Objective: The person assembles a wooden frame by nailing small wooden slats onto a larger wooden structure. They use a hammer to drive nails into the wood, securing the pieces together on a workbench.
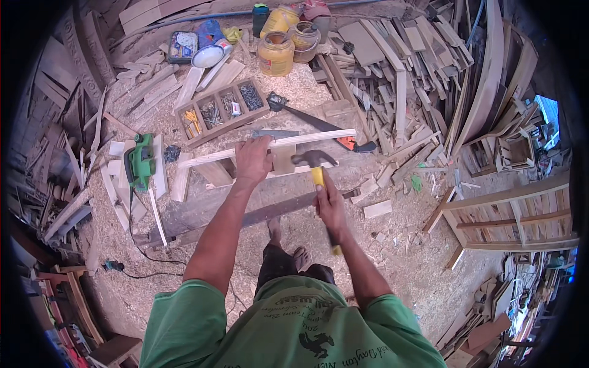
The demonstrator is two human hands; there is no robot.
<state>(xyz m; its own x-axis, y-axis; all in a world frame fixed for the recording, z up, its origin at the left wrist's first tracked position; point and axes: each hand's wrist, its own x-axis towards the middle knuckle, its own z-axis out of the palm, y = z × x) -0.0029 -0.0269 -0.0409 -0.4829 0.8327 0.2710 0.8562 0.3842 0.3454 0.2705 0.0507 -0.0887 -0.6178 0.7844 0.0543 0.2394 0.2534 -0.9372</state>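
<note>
Plainly the risk sits at the left hand [253,161], which presses flat, fingers spread, on the pale wooden frame [270,153] just at nine o'clock of the hammer [316,168] head. The right hand [330,205] is wrapped tight round the yellow handle, with the dark head poised over the frame's short upright block. A blow that lands a little toward nine o'clock would likely catch the left fingers; a glancing strike could skid off the thin rail, bend whatever is being driven, or split the light wood. The frame rests across a dark, worn plank [245,211] that serves as a low bench, and it looks free to rock or slide if the holding hand eases. I cannot tell whether a nail stands under the hammer head.

Around it, the floor [405,257] is covered in sawdust and shavings, soft footing where offcuts could roll underfoot. At ten o'clock lies a green electric planer [140,161] with its cord trailing across the ground toward seven o'clock, a likely trip hazard. At twelve o'clock a divided wooden tray [222,110] holds nails and screws, with yellowish jars [276,54] beyond. A handsaw [319,126] lies at one o'clock, blade exposed. Stacked timber scraps [423,67] fill two o'clock; wooden frames [515,214] stand at three o'clock.
</note>
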